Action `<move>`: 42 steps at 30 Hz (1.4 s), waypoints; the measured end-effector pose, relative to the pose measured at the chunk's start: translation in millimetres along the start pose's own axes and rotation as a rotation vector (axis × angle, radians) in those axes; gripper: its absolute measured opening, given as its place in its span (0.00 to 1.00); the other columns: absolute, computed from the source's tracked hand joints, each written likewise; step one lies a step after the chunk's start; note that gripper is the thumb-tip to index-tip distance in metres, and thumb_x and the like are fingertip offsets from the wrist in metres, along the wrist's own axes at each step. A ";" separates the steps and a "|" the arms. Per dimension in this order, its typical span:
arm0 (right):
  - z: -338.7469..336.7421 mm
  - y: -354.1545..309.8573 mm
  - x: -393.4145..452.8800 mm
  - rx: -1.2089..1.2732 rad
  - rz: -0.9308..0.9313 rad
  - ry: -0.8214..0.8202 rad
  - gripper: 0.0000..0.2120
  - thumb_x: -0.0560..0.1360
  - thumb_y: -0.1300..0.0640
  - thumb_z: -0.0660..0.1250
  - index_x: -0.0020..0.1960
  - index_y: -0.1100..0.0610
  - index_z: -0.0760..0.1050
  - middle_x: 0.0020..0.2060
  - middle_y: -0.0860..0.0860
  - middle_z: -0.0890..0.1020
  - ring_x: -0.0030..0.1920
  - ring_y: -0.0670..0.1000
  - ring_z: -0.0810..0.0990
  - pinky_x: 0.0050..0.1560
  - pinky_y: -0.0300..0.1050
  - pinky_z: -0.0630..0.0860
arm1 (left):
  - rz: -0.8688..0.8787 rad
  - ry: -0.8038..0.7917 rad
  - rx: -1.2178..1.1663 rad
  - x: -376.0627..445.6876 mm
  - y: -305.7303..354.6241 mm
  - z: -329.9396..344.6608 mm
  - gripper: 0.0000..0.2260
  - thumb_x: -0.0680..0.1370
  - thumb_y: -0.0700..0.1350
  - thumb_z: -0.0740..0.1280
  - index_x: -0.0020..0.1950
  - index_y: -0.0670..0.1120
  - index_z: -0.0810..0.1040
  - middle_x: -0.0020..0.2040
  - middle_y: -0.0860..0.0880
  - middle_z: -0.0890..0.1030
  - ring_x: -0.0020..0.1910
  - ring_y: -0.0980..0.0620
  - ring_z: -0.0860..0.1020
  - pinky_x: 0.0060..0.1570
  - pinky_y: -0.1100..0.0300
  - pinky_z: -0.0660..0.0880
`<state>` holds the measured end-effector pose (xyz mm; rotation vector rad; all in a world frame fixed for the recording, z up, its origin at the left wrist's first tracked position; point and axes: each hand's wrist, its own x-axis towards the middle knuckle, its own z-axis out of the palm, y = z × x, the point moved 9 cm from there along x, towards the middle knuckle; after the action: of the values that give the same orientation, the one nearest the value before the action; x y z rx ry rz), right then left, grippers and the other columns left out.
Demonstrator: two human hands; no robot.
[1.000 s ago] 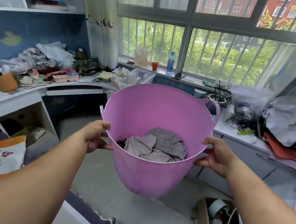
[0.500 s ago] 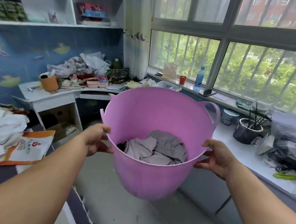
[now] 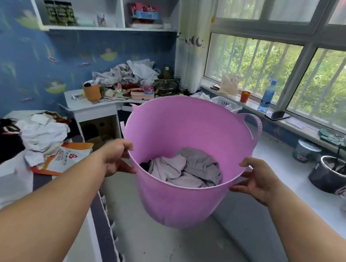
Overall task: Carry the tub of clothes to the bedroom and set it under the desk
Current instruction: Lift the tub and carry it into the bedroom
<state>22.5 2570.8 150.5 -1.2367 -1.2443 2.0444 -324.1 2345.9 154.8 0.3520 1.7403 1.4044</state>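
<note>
I hold a pink plastic tub (image 3: 174, 198) in the air in front of me, above the floor. Grey clothes (image 3: 187, 170) lie in its bottom. My left hand (image 3: 116, 157) grips the tub's rim on the left side and my right hand (image 3: 256, 181) grips the rim on the right. Ahead to the left stands a white desk (image 3: 89, 108) in the corner, its top piled with clutter. The dark opening under the desk (image 3: 100, 128) shows partly behind the tub and my left hand.
A bed (image 3: 6, 167) with clothes and an orange-and-white bag (image 3: 63, 158) lies at the left. A white counter (image 3: 289, 184) under the window runs along the right with a dark pot (image 3: 332, 175), a tin and a blue bottle (image 3: 266, 97). Bare floor (image 3: 156, 245) runs between them.
The view has swung left and the room has shifted right in frame: the desk corner and shelves are more central. The tub stays held by both hands in the same grip.
</note>
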 end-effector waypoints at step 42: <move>121.1 -79.2 190.7 -0.152 0.046 -0.169 0.21 0.71 0.63 0.64 0.64 0.60 0.74 0.52 0.64 0.75 0.45 0.68 0.78 0.44 0.63 0.83 | -0.021 0.226 -0.166 123.0 40.7 -82.7 0.17 0.74 0.38 0.64 0.62 0.37 0.75 0.47 0.38 0.75 0.24 0.39 0.79 0.25 0.51 0.81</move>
<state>-183.4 2692.9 154.2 -1.1879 -1.4856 2.1594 -471.3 2387.4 138.8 0.0863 1.7839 1.6110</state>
